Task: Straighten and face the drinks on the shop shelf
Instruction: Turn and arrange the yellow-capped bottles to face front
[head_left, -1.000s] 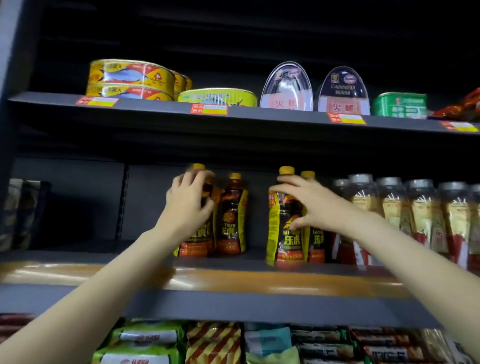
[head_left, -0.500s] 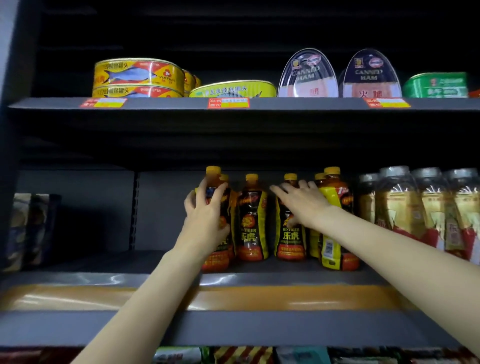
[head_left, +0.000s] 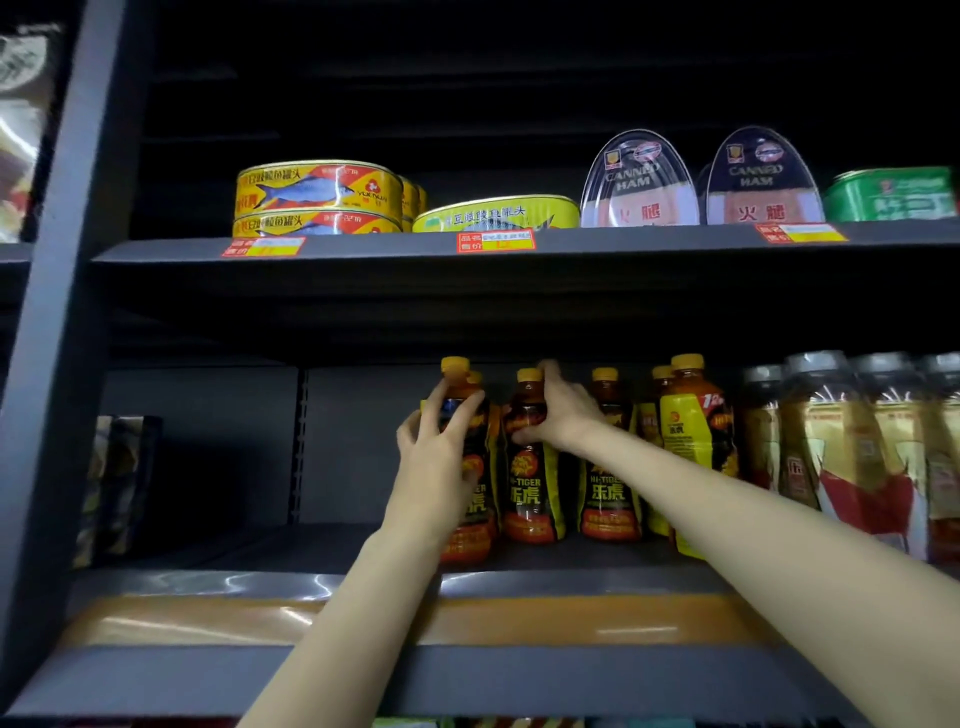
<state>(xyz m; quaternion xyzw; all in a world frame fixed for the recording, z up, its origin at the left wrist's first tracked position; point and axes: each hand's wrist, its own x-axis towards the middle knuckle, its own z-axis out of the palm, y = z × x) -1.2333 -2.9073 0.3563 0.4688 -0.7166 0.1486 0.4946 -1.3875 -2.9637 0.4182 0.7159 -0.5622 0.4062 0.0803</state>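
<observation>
Drinks on middle shelf (head_left: 363, 551), upright | my left hand (head_left: 434, 457) grips leftmost bottle (head_left: 470, 499) | my right hand (head_left: 558, 415) grips next bottle (head_left: 530, 488) at its shoulder | tins (head_left: 319, 197) above

Views: single, head-worn, wide-angle.
Facing: forward and slightly upward at the drinks shelf (head_left: 363, 582).
Nearness: arm's reach, both forearms stretching in from below.
Framing: canned-goods shelf (head_left: 363, 254) above, upright post (head_left: 62, 312) at left.
</observation>
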